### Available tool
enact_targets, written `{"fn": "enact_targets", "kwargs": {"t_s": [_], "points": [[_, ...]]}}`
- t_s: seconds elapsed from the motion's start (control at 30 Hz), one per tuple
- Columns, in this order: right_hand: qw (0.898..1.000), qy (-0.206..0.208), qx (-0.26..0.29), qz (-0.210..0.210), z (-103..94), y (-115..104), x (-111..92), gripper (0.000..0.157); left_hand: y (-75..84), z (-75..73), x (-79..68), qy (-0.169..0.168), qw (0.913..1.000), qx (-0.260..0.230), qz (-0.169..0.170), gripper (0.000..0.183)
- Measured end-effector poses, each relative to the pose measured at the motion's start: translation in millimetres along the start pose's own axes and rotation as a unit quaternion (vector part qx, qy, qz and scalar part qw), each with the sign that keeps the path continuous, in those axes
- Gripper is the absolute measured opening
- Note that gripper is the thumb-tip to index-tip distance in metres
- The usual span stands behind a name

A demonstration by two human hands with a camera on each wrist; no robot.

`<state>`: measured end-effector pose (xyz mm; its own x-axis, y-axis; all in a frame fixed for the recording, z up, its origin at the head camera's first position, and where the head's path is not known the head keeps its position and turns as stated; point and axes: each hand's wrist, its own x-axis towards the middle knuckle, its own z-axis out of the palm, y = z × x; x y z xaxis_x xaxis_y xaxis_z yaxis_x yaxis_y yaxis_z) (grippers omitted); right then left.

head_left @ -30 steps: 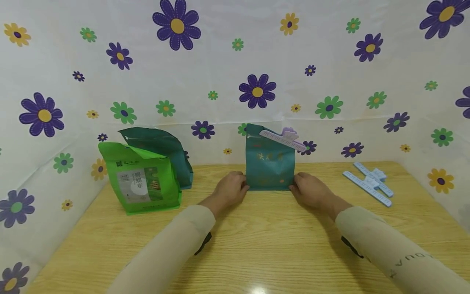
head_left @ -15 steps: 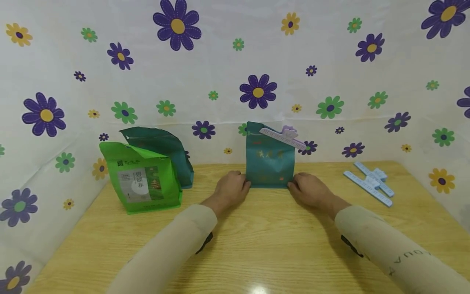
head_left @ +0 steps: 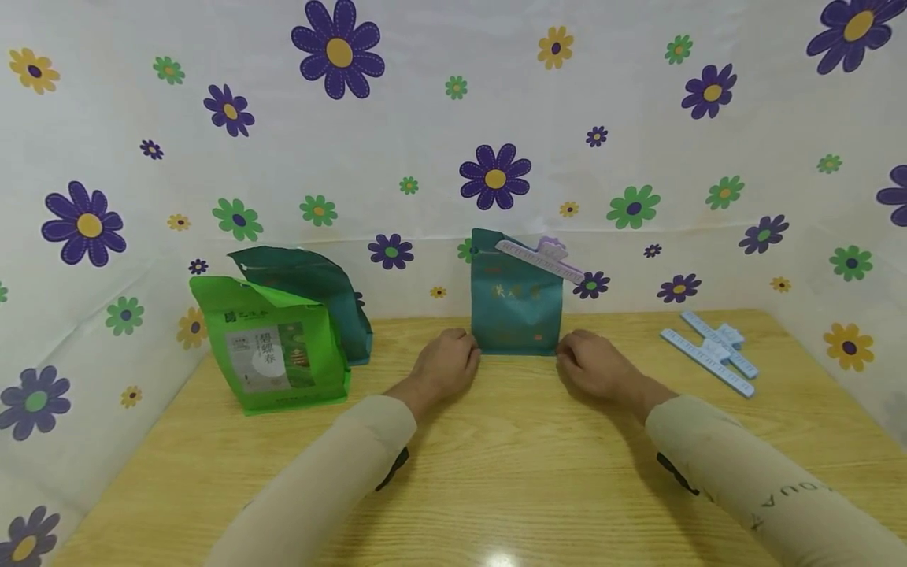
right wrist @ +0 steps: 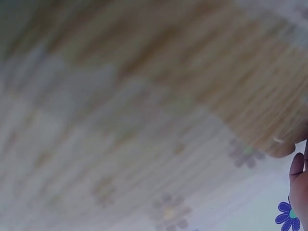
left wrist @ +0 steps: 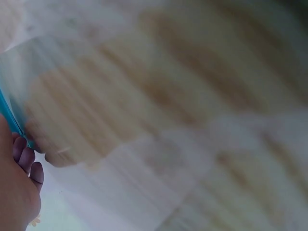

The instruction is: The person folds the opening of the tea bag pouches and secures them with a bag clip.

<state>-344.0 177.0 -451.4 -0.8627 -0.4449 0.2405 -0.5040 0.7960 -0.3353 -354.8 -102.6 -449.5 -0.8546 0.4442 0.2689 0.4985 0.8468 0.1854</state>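
The teal bag (head_left: 517, 311) stands upright on the surface (head_left: 524, 457), a lilac clip (head_left: 540, 261) presumably keeping its top closed; the left hand (head_left: 442, 362) and right hand (head_left: 598, 366) curl at its lower corners, perhaps steadying it; whether they pinch, I cannot tell.

Clipped bag (head_left: 517, 311) stands between two bags (head_left: 265, 358) and two clips (head_left: 717, 353).

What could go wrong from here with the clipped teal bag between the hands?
The lilac clip sits slanted and overhangs the right edge of the clipped teal bag, so it might slip or catch.
The left hand and right hand are low at the bag's base, so its top could tip if pushed unevenly.
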Motion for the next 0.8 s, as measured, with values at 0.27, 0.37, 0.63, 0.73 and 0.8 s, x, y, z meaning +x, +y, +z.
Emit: {"fn": "enact_targets", "kwargs": {"t_s": [0.27,0.37,0.63,0.73,0.8], "points": [[0.998,0.007,-0.041,-0.041,-3.8,-1,6,0.034,-2.0,-7.6,4.2,-0.023,0.9995,0.024,-0.003,0.031],[0.998,0.003,-0.05,-0.04,-6.9,-2,7,0.036,-1.4,-11.8,5.9,-0.031,0.9989,0.034,0.001,0.034],[0.999,0.017,-0.043,-0.019,-15.8,-5,12,0.019,-3.4,-20.4,9.9,-0.011,0.9988,0.047,-0.002,0.018],[0.999,0.016,-0.052,-0.007,-19.0,-5,12,0.013,-8.8,-20.9,8.3,-0.002,0.997,0.076,0.017,0.017],[0.998,0.022,-0.059,-0.017,-20.3,-5,9,0.012,-13.7,-21.3,3.8,0.003,0.9951,0.094,0.031,0.016]]}}
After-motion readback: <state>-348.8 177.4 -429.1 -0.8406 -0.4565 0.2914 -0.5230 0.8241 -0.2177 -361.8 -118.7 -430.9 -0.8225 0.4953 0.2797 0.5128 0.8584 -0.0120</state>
